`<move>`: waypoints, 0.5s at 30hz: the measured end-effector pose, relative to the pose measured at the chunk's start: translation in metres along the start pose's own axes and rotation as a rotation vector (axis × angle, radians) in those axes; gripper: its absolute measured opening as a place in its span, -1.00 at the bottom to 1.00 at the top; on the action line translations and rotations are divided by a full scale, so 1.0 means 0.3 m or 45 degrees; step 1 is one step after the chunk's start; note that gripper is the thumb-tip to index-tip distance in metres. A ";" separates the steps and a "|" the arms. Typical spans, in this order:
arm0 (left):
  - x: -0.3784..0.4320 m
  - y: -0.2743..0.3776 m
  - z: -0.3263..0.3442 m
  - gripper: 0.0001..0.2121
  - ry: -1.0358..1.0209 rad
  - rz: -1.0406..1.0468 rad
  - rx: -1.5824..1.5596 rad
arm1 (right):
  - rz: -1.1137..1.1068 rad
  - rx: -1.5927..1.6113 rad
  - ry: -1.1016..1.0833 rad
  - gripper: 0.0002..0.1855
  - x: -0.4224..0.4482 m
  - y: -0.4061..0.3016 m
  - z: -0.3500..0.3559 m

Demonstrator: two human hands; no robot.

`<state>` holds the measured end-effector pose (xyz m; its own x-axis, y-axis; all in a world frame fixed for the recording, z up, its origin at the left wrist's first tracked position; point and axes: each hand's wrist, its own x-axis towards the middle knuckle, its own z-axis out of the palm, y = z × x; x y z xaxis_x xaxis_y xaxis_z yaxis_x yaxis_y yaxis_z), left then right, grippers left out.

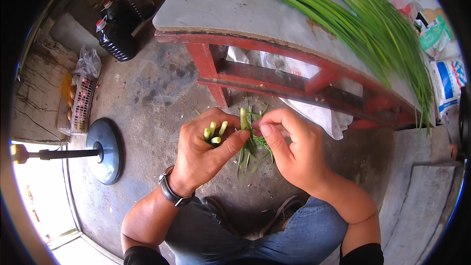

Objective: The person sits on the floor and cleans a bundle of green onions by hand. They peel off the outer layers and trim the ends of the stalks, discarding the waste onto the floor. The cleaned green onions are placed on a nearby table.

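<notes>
My left hand [211,143] is closed around several garlic chives, whose pale cut ends [215,132] stick up from the fist. One more chive stalk [243,117] stands upright at the tip of my left thumb. Close on its right, the thumb and forefinger of my right hand [294,147] are bent toward each other beside that stalk. Whether they pinch a bit of leaf cannot be made out. Green leaf scraps [241,163] show below and between the hands. Long garlic chives [305,5] lie across the grey tabletop [228,11], with a second bunch [382,18] at the right.
The table's red wooden frame [257,82] stands ahead, with white plastic bags [320,116] underneath. A round fan base [106,151] and a plastic basket [82,105] are at left. Dark jugs [117,40] stand farther back. Packages [447,84] crowd the table's right end.
</notes>
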<state>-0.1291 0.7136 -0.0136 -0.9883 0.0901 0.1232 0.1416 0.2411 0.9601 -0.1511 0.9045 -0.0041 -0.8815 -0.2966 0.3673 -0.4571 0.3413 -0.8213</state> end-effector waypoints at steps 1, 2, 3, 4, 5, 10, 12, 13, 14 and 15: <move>0.001 -0.001 -0.001 -0.90 -0.012 0.002 0.031 | 0.008 0.041 -0.013 -0.91 0.002 -0.001 0.001; 0.001 -0.001 -0.004 -0.89 -0.021 0.004 0.065 | 0.014 0.085 -0.028 -0.90 0.004 -0.006 0.004; 0.001 -0.001 -0.004 -0.89 -0.035 0.042 0.072 | 0.020 0.128 -0.043 -0.89 0.006 -0.010 0.006; 0.002 -0.003 -0.003 -0.88 -0.050 0.080 0.079 | 0.027 0.126 -0.072 -0.89 0.006 -0.011 0.004; 0.003 -0.007 -0.001 -0.87 -0.065 0.117 0.083 | 0.036 0.121 -0.101 -0.88 0.004 -0.009 0.001; 0.008 0.007 -0.006 -0.84 -0.124 0.076 0.142 | 0.030 0.106 -0.117 -0.90 0.002 -0.001 0.000; 0.007 0.008 -0.008 -0.84 -0.135 0.059 0.145 | -0.041 0.051 -0.109 -0.91 0.004 0.001 -0.004; 0.007 0.007 -0.009 -0.84 -0.140 0.063 0.156 | -0.056 0.031 -0.104 -0.91 0.007 -0.002 -0.005; 0.006 0.005 -0.009 -0.84 -0.145 0.066 0.166 | -0.071 0.011 -0.100 -0.92 0.009 -0.006 -0.006; 0.006 0.007 -0.010 -0.85 -0.143 0.051 0.166 | -0.085 -0.008 -0.097 -0.92 0.009 -0.008 -0.007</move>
<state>-0.1309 0.7114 -0.0107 -0.9702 0.2080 0.1245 0.1940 0.3580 0.9134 -0.1527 0.9046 -0.0003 -0.8376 -0.3857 0.3870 -0.5157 0.3242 -0.7931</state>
